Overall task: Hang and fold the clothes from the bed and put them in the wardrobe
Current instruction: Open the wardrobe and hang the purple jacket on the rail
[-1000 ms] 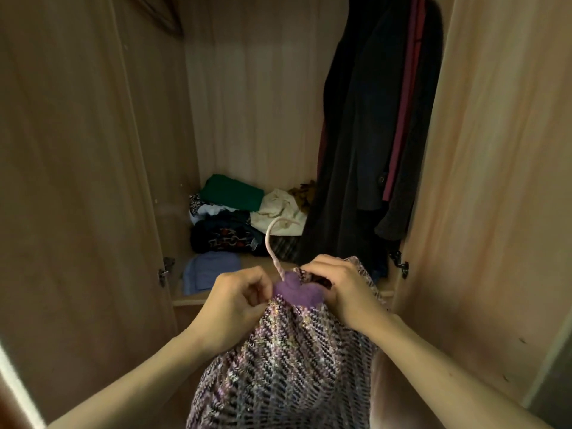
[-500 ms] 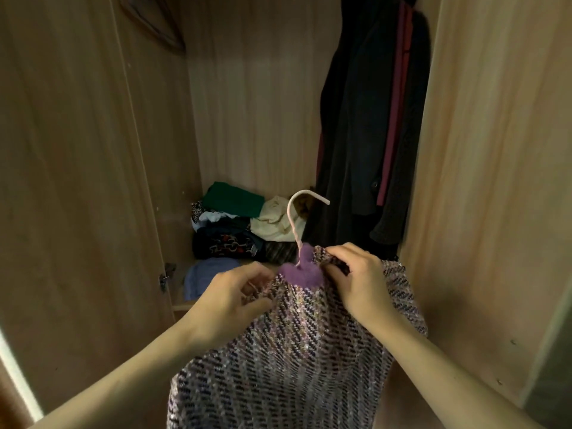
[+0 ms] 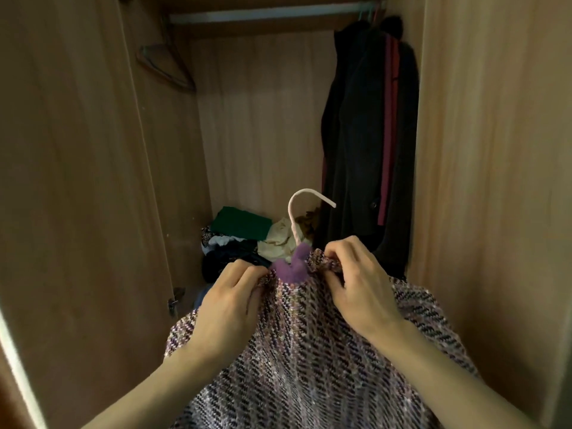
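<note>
Before the open wardrobe (image 3: 483,150), both hands hold a tweed garment (image 3: 309,366) up on a hanger (image 3: 294,264). Left hand (image 3: 229,308) pinches the fabric just left of the hanger's purple neck, grip closed on it; right hand (image 3: 356,283) clutches the bunched collar to the right. Its pale hook (image 3: 301,201) stands upright, well below the rail (image 3: 263,16). Dark coats (image 3: 368,144) hang at the right; folded clothes (image 3: 244,233) lie piled on the shelf behind.

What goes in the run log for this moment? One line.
step: hanging | left hand: gripping tweed garment | right hand: gripping garment | hanger hook: below rail, unhooked
</note>
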`<action>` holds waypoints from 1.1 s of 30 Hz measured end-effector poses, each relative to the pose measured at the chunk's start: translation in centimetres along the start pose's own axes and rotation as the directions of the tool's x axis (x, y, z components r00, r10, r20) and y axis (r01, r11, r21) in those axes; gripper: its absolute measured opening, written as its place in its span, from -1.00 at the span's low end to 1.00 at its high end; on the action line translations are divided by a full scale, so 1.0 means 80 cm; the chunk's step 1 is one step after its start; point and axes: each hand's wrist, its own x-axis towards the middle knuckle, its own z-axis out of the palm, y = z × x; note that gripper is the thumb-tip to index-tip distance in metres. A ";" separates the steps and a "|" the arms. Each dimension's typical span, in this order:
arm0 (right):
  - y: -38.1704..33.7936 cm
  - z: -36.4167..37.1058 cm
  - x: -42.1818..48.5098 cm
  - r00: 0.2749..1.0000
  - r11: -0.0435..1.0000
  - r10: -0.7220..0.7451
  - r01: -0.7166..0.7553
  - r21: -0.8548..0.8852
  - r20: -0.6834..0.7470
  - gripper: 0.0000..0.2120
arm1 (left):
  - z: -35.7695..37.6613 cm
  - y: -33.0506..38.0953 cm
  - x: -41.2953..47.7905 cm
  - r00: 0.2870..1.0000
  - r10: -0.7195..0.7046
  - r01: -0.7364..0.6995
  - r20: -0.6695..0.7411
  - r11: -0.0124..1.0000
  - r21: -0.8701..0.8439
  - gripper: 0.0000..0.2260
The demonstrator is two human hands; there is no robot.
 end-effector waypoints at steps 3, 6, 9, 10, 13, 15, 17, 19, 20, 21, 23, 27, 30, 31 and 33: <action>-0.003 0.001 0.006 0.999 1.000 -0.025 0.024 -0.016 -0.033 -0.69 | 0.001 -0.002 0.007 0.999 0.039 -0.038 -0.021 0.996 0.084 -0.82; -0.005 0.008 0.015 0.996 0.998 -0.051 0.048 -0.040 -0.079 -0.67 | 0.002 -0.010 0.017 0.997 0.063 -0.052 -0.050 0.980 0.195 -0.78; -0.001 0.015 0.029 0.991 0.995 -0.081 0.074 -0.073 -0.107 -0.69 | 0.005 -0.017 0.032 0.997 0.032 -0.015 -0.070 0.971 0.240 -0.64; 0.002 0.017 0.036 0.989 0.993 -0.091 0.082 -0.079 -0.117 -0.69 | 0.006 -0.019 0.039 0.997 0.019 0.000 -0.077 0.970 0.245 -0.60; 0.007 0.028 0.066 0.981 0.990 -0.119 0.105 -0.097 -0.156 -0.69 | 0.003 -0.032 0.062 0.993 0.021 0.012 -0.118 0.961 0.276 -0.63; 0.008 0.036 0.092 0.971 0.988 -0.141 0.124 -0.096 -0.193 -0.69 | -0.001 -0.048 0.082 0.985 0.061 -0.012 -0.158 0.955 0.297 -0.68; 0.005 0.045 0.121 0.957 0.985 -0.165 0.150 -0.080 -0.240 -0.69 | -0.007 -0.068 0.102 0.972 0.118 -0.050 -0.203 0.949 0.312 -0.73; 0.000 0.055 0.149 0.935 0.982 -0.190 0.178 -0.066 -0.298 -0.73 | -0.012 -0.089 0.121 0.960 0.151 -0.069 -0.237 0.944 0.322 -0.76; -0.003 0.062 0.162 0.924 0.979 -0.202 0.191 -0.065 -0.324 -0.74 | -0.015 -0.099 0.128 0.955 0.159 -0.071 -0.252 0.944 0.323 -0.76; -0.007 0.069 0.174 0.915 0.977 -0.212 0.202 -0.064 -0.344 -0.76 | -0.017 -0.109 0.134 0.950 0.164 -0.072 -0.265 0.944 0.323 -0.76; -0.014 0.084 0.194 0.902 0.972 -0.232 0.224 -0.064 -0.365 -0.76 | -0.022 -0.127 0.143 0.944 0.168 -0.072 -0.284 0.945 0.321 -0.76; -0.024 0.119 0.225 0.887 0.963 -0.262 0.264 -0.049 -0.380 -0.77 | -0.029 -0.165 0.152 0.934 0.180 -0.069 -0.307 0.937 0.341 -0.76; -0.026 0.142 0.244 0.885 0.960 -0.264 0.280 -0.015 -0.384 -0.78 | -0.033 -0.189 0.159 0.935 0.181 -0.057 -0.305 0.925 0.376 -0.75; -0.026 0.149 0.250 0.885 0.959 -0.264 0.285 -0.003 -0.384 -0.78 | -0.035 -0.197 0.161 0.937 0.183 -0.056 -0.298 0.919 0.391 -0.73; -0.025 0.163 0.262 0.883 0.956 -0.262 0.292 0.019 -0.390 -0.76 | -0.038 -0.211 0.169 0.939 0.187 -0.054 -0.288 0.908 0.414 -0.69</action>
